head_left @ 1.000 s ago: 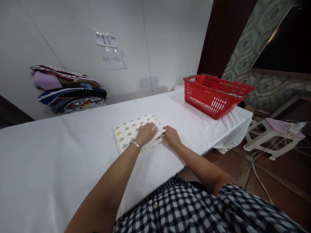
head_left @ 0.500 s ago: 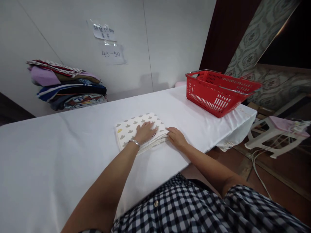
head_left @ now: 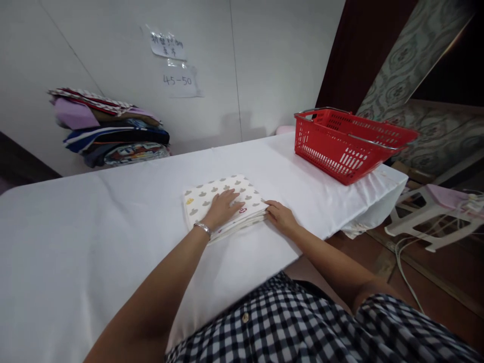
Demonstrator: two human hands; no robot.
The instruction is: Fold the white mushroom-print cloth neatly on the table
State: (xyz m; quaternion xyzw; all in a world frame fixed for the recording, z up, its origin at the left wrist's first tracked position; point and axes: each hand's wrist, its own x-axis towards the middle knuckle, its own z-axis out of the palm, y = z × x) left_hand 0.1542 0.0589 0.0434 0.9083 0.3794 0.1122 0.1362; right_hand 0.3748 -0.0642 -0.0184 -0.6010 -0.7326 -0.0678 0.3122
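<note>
A folded white cloth (head_left: pixel 212 194) printed with small grey shapes lies on the white-covered table (head_left: pixel 75 237). My left hand (head_left: pixel 222 207), with a silver bracelet at the wrist, lies flat on top of the cloth, fingers spread. At the cloth's right edge rests my right hand (head_left: pixel 280 217), its fingertips touching the stacked folds. Neither hand lifts the cloth.
A red plastic basket (head_left: pixel 351 143) stands at the table's far right corner. A pile of folded coloured fabrics (head_left: pixel 111 128) sits against the wall at the back left. Two paper notes (head_left: pixel 174 65) hang on the wall. A white stool (head_left: pixel 434 212) and cables are on the floor to the right.
My left hand has slid back a little toward me on the cloth, uncovering a small red mark. My right hand stays at the cloth's edge. The camera shifted slightly.
</note>
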